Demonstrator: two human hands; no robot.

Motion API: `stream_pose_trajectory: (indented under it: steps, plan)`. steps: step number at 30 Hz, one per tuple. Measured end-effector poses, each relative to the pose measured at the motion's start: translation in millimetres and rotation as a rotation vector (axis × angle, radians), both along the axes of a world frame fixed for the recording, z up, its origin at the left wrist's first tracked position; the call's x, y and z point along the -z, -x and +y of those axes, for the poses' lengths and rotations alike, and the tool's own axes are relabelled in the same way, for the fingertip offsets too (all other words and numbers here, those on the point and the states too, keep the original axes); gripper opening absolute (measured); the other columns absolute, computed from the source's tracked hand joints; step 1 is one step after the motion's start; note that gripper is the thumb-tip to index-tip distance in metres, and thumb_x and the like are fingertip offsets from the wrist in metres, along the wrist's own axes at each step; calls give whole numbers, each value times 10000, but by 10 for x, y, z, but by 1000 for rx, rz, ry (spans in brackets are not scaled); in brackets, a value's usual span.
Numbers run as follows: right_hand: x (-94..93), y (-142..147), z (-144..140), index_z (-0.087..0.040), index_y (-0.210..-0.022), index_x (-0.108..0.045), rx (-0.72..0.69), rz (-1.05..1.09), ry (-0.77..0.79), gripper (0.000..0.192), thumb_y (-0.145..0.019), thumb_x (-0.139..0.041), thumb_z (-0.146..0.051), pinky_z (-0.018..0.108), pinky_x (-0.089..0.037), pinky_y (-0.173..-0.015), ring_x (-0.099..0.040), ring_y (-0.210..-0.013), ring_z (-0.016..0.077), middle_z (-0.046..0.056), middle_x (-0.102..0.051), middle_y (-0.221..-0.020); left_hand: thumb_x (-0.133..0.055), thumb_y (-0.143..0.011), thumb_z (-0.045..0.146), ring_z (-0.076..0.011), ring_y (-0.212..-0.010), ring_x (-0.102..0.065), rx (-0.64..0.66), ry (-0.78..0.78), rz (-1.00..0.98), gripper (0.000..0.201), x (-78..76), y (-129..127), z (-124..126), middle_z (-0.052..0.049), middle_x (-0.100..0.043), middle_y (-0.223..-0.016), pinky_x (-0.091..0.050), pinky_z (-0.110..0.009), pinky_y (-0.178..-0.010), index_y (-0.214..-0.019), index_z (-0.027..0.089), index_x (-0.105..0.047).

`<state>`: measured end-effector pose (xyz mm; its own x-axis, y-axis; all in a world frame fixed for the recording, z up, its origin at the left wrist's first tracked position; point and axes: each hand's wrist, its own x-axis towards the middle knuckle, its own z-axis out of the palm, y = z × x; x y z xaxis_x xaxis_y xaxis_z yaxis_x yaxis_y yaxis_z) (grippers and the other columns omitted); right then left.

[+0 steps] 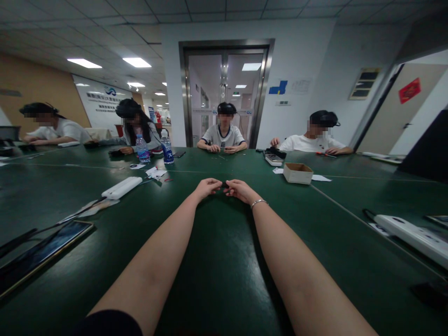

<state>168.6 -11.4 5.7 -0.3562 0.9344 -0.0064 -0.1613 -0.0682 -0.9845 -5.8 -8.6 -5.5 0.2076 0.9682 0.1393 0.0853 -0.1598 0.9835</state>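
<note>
The small dark object point(224, 185) is located above the table point(217, 261), to the left of the open box point(297, 177) and slightly closer to the wearer. Its type cannot be determined at this size.

The left hand point(209, 187) grips the object's left end; thumb and forefinger are closed in a pinch, remaining fingers loosely curled. The right hand point(240, 190) grips the opposite end in the same manner, with no visible gap at the fingertips. A silver bracelet point(259, 202) encircles the right wrist.

Adjacent to the box: a white device point(274, 159) just behind it to the left, and a sheet of paper point(321, 178) against its right side.

Well to the left of the box: a white power strip point(122, 187), two upright bottles point(168, 148) and, closer to the wearer, a phone point(45, 254). To the right of the box and nearer the wearer: a second power strip point(413, 235).

Beyond the box, one co-worker point(224, 135) sits to its left; another person point(311, 143) in white sits directly behind it.
</note>
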Motion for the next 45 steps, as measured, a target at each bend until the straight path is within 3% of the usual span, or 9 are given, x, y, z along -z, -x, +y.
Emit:
stream_pose_trajectory:
  steps: [7,11,15,19,24,28,33,36,45]
  plan:
    - [8,2,13,-100,-826,-520,-7,-8,6,54,-874,-508,-122,191,-528,-525,-499,-381,46,74,-640,-634,-733,-558,348,-150,-768,-570,-32,-104,17,402,12,-10,18,-70,-638,-870,-409,-233,-614,-881,139,-615]
    - [-15,15,-17,-103,-809,-521,-3,-6,9,71,-877,-499,-113,189,-528,-517,-505,-384,51,62,-631,-613,-614,-697,388,-142,-767,-591,-41,-24,14,327,7,-49,28,-69,-628,-922,-408,-213,-587,-919,148,-596]
    - [-27,21,-35,-103,-797,-521,15,-9,9,70,-867,-514,-105,191,-531,-521,-502,-379,48,46,-619,-596,-506,-788,354,-98,-584,-557,-43,11,103,271,-3,-85,12,-49,-610,-738,-388,-201,-522,-893,119,-587]
    - [-19,16,-22,-97,-812,-523,15,-20,8,59,-868,-514,-108,179,-525,-511,-516,-396,51,65,-628,-617,-600,-726,260,-96,-641,-538,-24,-93,101,277,-12,-81,-8,-23,-581,-744,-403,-185,-533,-975,144,-564]
    - [0,18,6,-98,-816,-522,8,-29,3,64,-875,-501,-109,172,-522,-504,-513,-394,48,71,-632,-624,-493,-799,285,-77,-550,-494,-59,-40,110,200,-7,-95,1,-8,-538,-672,-379,-177,-487,-922,137,-544]
    - [9,19,18,-97,-829,-523,4,-27,-1,48,-872,-502,-100,166,-520,-506,-514,-396,46,75,-638,-642,-572,-737,218,-84,-595,-505,-119,-67,100,195,3,-103,12,0,-540,-703,-385,-170,-496,-910,154,-509]
    - [3,23,12,-98,-808,-523,-11,-23,-7,75,-876,-491,-93,163,-514,-497,-495,-379,40,73,-637,-638,-425,-827,294,-65,-440,-418,-88,-40,157,181,-2,-103,22,18,-498,-580,-321,-175,-424,-876,143,-512]
    - [4,24,11,-96,-809,-525,-8,-25,-12,76,-876,-489,-89,161,-513,-498,-485,-372,33,75,-640,-647,-473,-787,209,-61,-455,-428,-113,-40,154,132,-5,-104,30,27,-488,-596,-323,-168,-428,-893,143,-518]
    - [20,14,30,-99,-816,-528,0,-19,-7,52,-865,-520,-113,186,-531,-526,-488,-376,38,62,-634,-635,-440,-785,226,-57,-438,-409,-97,-32,158,184,31,-73,84,20,-493,-609,-318,-171,-415,-906,146,-554]
